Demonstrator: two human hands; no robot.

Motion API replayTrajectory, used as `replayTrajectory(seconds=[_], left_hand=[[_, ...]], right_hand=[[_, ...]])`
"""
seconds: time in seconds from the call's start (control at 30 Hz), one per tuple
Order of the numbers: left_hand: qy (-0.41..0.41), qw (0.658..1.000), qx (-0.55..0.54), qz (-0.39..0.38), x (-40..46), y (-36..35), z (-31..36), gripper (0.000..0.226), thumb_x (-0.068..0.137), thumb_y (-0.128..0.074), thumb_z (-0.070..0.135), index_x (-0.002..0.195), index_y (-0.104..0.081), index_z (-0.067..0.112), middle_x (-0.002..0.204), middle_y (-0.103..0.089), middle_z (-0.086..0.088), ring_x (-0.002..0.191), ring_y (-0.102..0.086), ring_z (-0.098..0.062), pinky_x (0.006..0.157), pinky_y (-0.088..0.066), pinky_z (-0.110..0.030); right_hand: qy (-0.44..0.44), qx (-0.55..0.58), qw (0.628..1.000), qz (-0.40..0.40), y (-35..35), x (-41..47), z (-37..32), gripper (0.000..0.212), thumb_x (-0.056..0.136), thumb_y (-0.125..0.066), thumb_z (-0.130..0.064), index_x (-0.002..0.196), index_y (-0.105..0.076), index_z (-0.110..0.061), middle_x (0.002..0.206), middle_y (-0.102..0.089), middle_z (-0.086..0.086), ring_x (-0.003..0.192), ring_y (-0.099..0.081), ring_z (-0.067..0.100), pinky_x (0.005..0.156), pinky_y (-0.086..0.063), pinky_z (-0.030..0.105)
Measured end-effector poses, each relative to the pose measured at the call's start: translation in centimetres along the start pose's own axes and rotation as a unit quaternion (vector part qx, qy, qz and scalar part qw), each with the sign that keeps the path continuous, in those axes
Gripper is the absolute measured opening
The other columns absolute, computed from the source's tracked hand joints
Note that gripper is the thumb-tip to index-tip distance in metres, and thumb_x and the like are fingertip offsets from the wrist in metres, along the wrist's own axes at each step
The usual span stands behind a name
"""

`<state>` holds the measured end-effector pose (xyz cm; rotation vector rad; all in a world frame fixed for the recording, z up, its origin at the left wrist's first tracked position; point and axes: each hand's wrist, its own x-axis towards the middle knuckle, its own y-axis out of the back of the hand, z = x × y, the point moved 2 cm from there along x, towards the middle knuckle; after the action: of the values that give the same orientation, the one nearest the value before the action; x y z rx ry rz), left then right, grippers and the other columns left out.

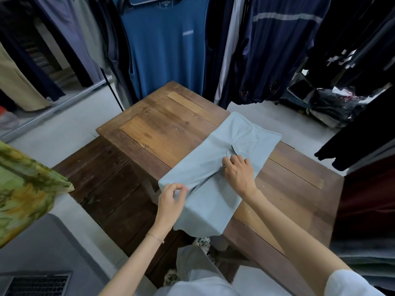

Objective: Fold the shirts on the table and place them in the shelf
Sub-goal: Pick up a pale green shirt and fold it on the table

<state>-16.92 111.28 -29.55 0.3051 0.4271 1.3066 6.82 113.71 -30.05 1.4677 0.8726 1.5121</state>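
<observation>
Fingers (179, 189) of the left hand (171, 199): curled, thumb and forefinger pinching a ridge of cloth on the shirt's near-left edge. Fingers of the right hand (238, 170): bent at the knuckles, tips pressing and gathering cloth just below the collar; whether they truly pinch it cannot be told.

Shirt (215, 165): pale blue, lying on the worktop (166, 124), already folded to a long narrow band, collar end away from the person, hem end hanging over the near edge. A raised crease runs between the two hands.

Step in hand, by judgement: mid-fold, side panels done, crosswise fold being set up.

Next move, by judgement: lift along the pinched line and bring one end over the other, edges kept square, then smooth flat before carrying to the shelf. Shelf not clearly identified in view.

Surroundings: hanging clothes (162, 43) on a rail behind the worktop; green patterned cloth (23, 189) at left.
</observation>
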Motion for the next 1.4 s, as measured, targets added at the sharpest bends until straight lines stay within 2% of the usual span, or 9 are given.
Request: replayTrajectory(seconds=[0.17, 0.27, 0.4, 0.6, 0.67, 0.87, 0.97, 1.13, 1.4], left_hand=[[-0.162, 0.949, 0.267, 0.043, -1.2, -0.7, -0.4, 0.047, 0.075, -0.057, -0.012, 0.097, -0.038, 0.025, 0.089, -0.047, 0.005, 0.080, -0.050, -0.015, 0.071, -0.045, -0.031], [-0.142, 0.932, 0.310, 0.121, -2.9, -0.8, -1.6, 0.045, 0.069, -0.059, -0.014, 0.097, -0.045, 0.018, 0.086, -0.046, 0.001, 0.074, -0.047, -0.016, 0.061, -0.041, -0.028], [-0.050, 0.940, 0.309, 0.137, -4.6, -0.8, -4.5, 0.051, 0.061, -0.064, -0.014, 0.094, -0.043, 0.018, 0.086, -0.042, 0.000, 0.074, -0.045, -0.019, 0.059, -0.044, -0.030], [-0.123, 0.949, 0.216, 0.194, -6.3, -0.6, -2.4, 0.042, 0.069, -0.054, -0.015, 0.097, -0.045, 0.015, 0.087, -0.044, -0.002, 0.074, -0.044, -0.019, 0.061, -0.046, -0.033], [-0.086, 0.953, 0.206, 0.207, -6.4, -0.6, -3.3, 0.040, 0.072, -0.055, -0.013, 0.100, -0.046, 0.014, 0.093, -0.045, -0.003, 0.079, -0.045, -0.018, 0.066, -0.047, -0.034], [-0.032, 0.930, 0.316, 0.184, -7.1, -0.3, -6.6, 0.043, 0.067, -0.059, -0.017, 0.092, -0.048, 0.017, 0.086, -0.043, -0.001, 0.074, -0.044, -0.019, 0.060, -0.041, -0.030], [-0.001, 0.940, 0.290, 0.180, -8.2, 0.4, -8.2, 0.044, 0.064, -0.058, -0.019, 0.084, -0.043, 0.018, 0.080, -0.040, 0.000, 0.071, -0.041, -0.018, 0.059, -0.042, -0.030], [-0.057, 0.947, 0.305, 0.082, -9.9, -0.9, -8.7, 0.031, 0.066, -0.047, -0.004, 0.082, -0.038, 0.022, 0.077, -0.037, 0.007, 0.068, -0.039, -0.013, 0.056, -0.039, -0.024], [-0.119, 0.940, 0.306, 0.087, -5.7, -3.4, -4.6, 0.024, 0.080, -0.065, 0.022, 0.084, -0.042, 0.021, 0.078, -0.044, 0.008, 0.070, -0.045, -0.012, 0.064, -0.040, -0.026]], right_hand=[[-0.009, -0.011, 1.000, -0.007, -0.9, -2.0, -0.5, 0.027, 0.066, -0.055, -0.002, 0.080, -0.038, -0.016, 0.065, -0.046, 0.002, 0.055, -0.046, 0.025, 0.055, -0.026, 0.032], [-0.014, -0.039, 0.999, -0.021, -1.7, -3.4, -1.2, 0.019, 0.071, -0.053, -0.007, 0.083, -0.040, -0.016, 0.071, -0.049, 0.002, 0.061, -0.046, 0.025, 0.056, -0.023, 0.032], [-0.030, -0.049, 0.998, -0.010, -1.6, -3.4, -1.3, 0.014, 0.070, -0.047, -0.004, 0.079, -0.041, -0.014, 0.070, -0.048, 0.003, 0.061, -0.043, 0.025, 0.056, -0.021, 0.031], [-0.024, -0.051, 0.998, 0.007, -1.9, -3.5, -1.4, 0.020, 0.070, -0.052, -0.005, 0.083, -0.039, -0.014, 0.072, -0.049, 0.005, 0.062, -0.044, 0.025, 0.056, -0.022, 0.032], [-0.028, -0.045, 0.999, 0.013, -2.0, -3.4, -1.4, 0.019, 0.069, -0.053, -0.005, 0.082, -0.042, -0.014, 0.072, -0.050, 0.005, 0.062, -0.044, 0.025, 0.056, -0.022, 0.032], [-0.028, -0.035, 0.999, 0.022, -2.3, -3.3, -1.4, 0.014, 0.071, -0.042, -0.005, 0.082, -0.043, -0.013, 0.073, -0.050, 0.006, 0.063, -0.046, 0.026, 0.056, -0.024, 0.033], [-0.033, -0.036, 0.999, 0.010, -2.2, -3.4, -1.4, 0.016, 0.070, -0.046, -0.004, 0.083, -0.042, -0.013, 0.073, -0.050, 0.006, 0.063, -0.046, 0.026, 0.055, -0.026, 0.033], [-0.039, -0.011, 0.999, -0.001, -1.5, -2.9, -1.3, 0.020, 0.066, -0.054, 0.000, 0.079, -0.044, -0.012, 0.069, -0.051, 0.006, 0.060, -0.047, 0.026, 0.055, -0.026, 0.032], [-0.150, 0.031, 0.988, -0.023, 0.9, -3.3, 2.5, 0.029, 0.066, -0.074, -0.011, 0.085, -0.053, -0.004, 0.079, -0.052, 0.014, 0.068, -0.050, 0.032, 0.056, -0.037, 0.037]])
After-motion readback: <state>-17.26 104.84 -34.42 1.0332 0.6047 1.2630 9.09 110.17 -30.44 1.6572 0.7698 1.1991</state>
